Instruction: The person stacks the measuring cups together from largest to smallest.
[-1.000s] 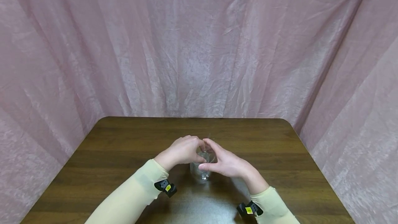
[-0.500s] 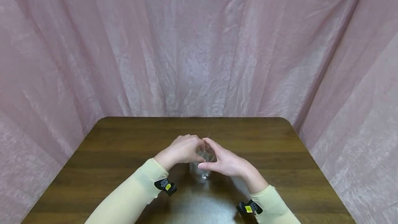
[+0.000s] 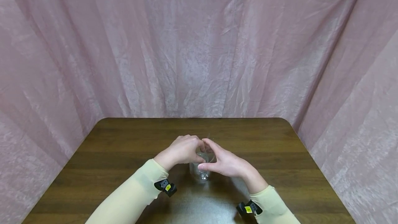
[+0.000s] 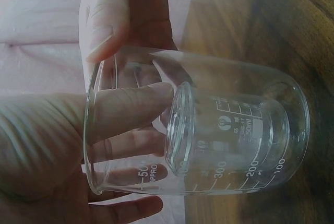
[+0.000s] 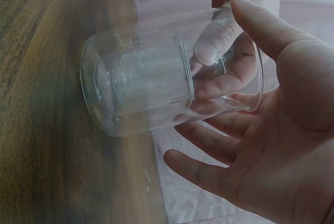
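A large clear glass beaker with white volume marks stands on the table, a smaller glass beaker nested upright inside it. My right hand is around the large beaker's mouth, thumb at the near side of the rim and fingers along the far side. From the left, my left hand reaches over the rim. Its thumb and fingers are inside the large beaker, tips right at the small beaker's rim. I cannot tell whether they pinch that rim. In the head view, both hands partly hide the beakers.
The dark wooden table has rounded far corners. Pink curtains hang behind it and along both sides. A black camera is strapped at each wrist, over pale sleeves.
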Tool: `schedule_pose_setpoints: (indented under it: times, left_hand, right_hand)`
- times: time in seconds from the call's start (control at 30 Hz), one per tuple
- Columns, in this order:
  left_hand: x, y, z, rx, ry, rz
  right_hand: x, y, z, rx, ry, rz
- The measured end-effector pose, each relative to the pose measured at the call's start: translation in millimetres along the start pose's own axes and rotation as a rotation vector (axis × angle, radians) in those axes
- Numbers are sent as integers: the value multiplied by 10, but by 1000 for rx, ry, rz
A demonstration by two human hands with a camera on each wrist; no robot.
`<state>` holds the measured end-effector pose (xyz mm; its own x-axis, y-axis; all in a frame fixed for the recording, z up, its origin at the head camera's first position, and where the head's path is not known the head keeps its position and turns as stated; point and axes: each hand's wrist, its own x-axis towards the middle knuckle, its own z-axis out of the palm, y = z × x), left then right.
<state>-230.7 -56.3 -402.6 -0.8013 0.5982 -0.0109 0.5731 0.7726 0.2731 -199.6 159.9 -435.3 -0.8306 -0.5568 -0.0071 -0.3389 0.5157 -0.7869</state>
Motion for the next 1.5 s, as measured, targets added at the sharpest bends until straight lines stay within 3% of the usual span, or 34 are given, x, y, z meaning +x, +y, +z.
schedule_pose_setpoints:
  times: [0.47,1.5]
  left_hand:
    - [-10,4,13,2,3,3]
    - [-92,-52,-2,-76,95,39]
  right_hand:
    - [-3,14,3,0,-7,11]
    - [20,-7,-29,6,-11,-20]
